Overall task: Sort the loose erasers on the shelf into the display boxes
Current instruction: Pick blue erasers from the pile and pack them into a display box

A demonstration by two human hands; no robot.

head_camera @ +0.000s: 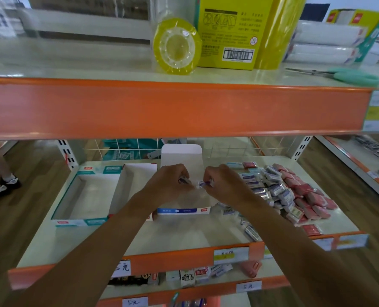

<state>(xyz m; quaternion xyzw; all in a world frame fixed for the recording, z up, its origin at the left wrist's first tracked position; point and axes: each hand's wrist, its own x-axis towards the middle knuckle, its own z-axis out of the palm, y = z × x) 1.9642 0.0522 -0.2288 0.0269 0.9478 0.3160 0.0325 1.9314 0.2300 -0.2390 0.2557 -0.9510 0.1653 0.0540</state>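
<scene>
1. Erasers (279,191) are lying in a loose heap on the right part of the shelf (184,235). The blue-and-white ones are sitting nearer the middle and the pink ones at the outer side, with a few straying toward the front edge.
2. The left hand (168,185) is pinching a wrapped eraser (184,180) between thumb and fingertips, and the right hand (225,186) is pinching a second eraser (205,183) the same way. Both hands are hovering close together over the blue-fronted display box (184,211), whose flap is standing upright behind them.
3. These blocks are looking small, light and fairly stiff, and their glossy wrap is probably making them slippery. A fingertip pinch across the narrow width, on the long sides, is likely the surest hold.
4. The teal-trimmed box (61,202) and the white box (117,189) are sitting open to the left, showing nothing inside where visible. Being thin card, they are likely to slide if nudged.
</scene>
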